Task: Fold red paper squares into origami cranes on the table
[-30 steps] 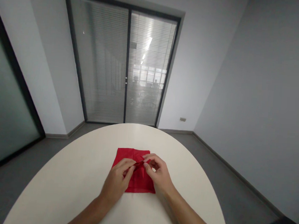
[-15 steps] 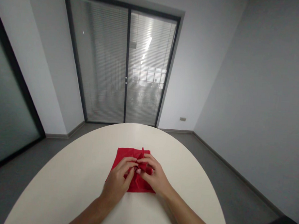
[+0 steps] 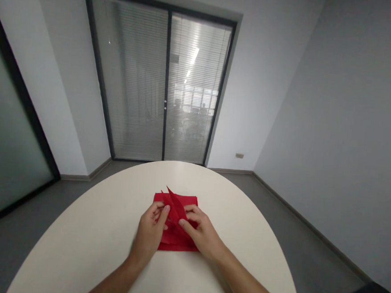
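Head: red sheet (image 3: 174,239), corner newly upright

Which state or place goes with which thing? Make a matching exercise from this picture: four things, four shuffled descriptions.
Things:
1. red sheet
2. left hand
3. right hand
4. white table

Descriptions:
A. lies under the sheet
B. grips the flap's right side
C. one pointed flap raised
D. grips the flap's left side

Pairs: 1-C, 2-D, 3-B, 4-A
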Demonstrator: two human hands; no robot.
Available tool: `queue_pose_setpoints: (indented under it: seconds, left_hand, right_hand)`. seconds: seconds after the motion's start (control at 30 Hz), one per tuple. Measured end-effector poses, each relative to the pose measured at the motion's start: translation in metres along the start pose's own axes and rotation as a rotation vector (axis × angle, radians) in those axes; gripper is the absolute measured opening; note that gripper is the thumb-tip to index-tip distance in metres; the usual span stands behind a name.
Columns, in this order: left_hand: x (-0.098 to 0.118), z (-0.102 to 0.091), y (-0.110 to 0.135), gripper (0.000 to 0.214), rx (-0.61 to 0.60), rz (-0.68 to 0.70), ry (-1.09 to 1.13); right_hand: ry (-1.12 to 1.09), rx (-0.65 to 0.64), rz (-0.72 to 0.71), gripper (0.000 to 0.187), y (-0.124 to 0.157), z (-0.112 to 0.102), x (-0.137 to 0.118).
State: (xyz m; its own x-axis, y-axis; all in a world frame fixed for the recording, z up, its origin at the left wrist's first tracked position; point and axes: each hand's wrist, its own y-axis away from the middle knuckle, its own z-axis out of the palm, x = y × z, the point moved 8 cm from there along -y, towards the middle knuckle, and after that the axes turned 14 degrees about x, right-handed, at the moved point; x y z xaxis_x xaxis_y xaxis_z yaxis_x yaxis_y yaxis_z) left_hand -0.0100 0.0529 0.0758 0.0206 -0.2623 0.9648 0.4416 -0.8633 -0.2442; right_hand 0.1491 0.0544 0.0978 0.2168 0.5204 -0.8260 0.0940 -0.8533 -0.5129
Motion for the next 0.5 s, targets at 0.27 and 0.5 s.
queue_pose_setpoints:
  seconds: [0.27, 0.5]
  left_hand:
    - [-0.018, 0.012, 0.005, 0.042, -0.097, -0.149, 0.094]
    - [-0.020, 0.016, 0.010, 0.040, -0.130, -0.236, 0.147]
  right_hand:
    - [0.185, 0.163, -0.212, 0.043, 0.004, -0.013, -0.002]
    - [0.437, 0.138, -0.484, 0.048, 0.010, -0.010, -0.023]
